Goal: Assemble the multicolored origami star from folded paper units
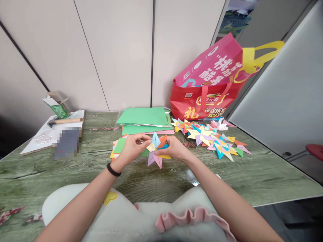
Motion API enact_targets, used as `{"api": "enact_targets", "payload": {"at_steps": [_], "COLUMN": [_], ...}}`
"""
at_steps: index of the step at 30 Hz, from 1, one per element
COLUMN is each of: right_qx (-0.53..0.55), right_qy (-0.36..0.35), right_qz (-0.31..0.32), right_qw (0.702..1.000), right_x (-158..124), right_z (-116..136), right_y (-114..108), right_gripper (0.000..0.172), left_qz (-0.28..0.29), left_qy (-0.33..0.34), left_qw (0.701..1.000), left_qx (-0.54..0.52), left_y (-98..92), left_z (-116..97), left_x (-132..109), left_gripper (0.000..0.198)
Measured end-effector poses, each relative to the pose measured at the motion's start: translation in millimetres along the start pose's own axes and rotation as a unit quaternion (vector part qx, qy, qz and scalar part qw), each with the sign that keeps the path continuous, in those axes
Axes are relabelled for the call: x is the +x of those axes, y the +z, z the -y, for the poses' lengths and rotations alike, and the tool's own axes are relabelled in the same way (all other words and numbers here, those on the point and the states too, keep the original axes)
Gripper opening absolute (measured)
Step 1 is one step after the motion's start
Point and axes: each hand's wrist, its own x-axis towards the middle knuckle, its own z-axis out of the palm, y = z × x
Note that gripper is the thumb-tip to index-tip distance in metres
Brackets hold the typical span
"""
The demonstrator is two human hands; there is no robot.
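Between my two hands is an origami star [154, 157] of folded paper points in light blue, orange, blue, yellow, pink, purple and cream. My left hand [135, 146] pinches its cream point at the left side. On the right, my right hand [174, 148] grips the star near the orange and blue points, thumb toward the centre. The star is held up over the table, its points spread outward. Behind my left hand lies a stack of coloured paper squares [118, 148], green on top, partly hidden by that hand.
Finished paper stars [202, 134] lie heaped at the right. Green paper sheets [143, 116] rest at the back. A red gift bag [202, 97] stands behind the stars. At left are a white board [37, 134], a hammer [65, 121], a small box [59, 107] and a blurred dark item [67, 143].
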Motion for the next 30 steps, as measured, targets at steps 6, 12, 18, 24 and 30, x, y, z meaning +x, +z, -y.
{"api": "enact_targets", "payload": {"at_steps": [6, 12, 18, 24, 30], "right_qx": [0.016, 0.017, 0.049, 0.082, 0.127], "right_qy": [0.014, 0.014, 0.043, 0.052, 0.072], "right_qz": [0.025, 0.036, 0.036, 0.058, 0.081], "right_qw": [0.999, 0.999, 0.997, 0.994, 0.986], "right_x": [0, 0, -1, 0, 0], "right_z": [-1, -4, 0, -2, -3], "right_y": [-4, -6, -7, -9, -12], "right_gripper": [0.028, 0.027, 0.033, 0.034, 0.036], "left_qz": [-0.005, -0.018, -0.024, -0.015, 0.04], "left_qy": [0.036, 0.055, 0.135, 0.289, 0.376], "left_qw": [0.999, 0.997, 0.987, 0.937, 0.862], "left_qx": [0.035, 0.056, 0.087, 0.197, 0.338], "left_y": [1.0, 3.8, 1.7, -3.3, -10.0], "left_z": [0, -1, 4, 14, 16], "left_x": [-1, -2, -1, -1, -1], "left_gripper": [0.011, 0.009, 0.007, 0.012, 0.022]}}
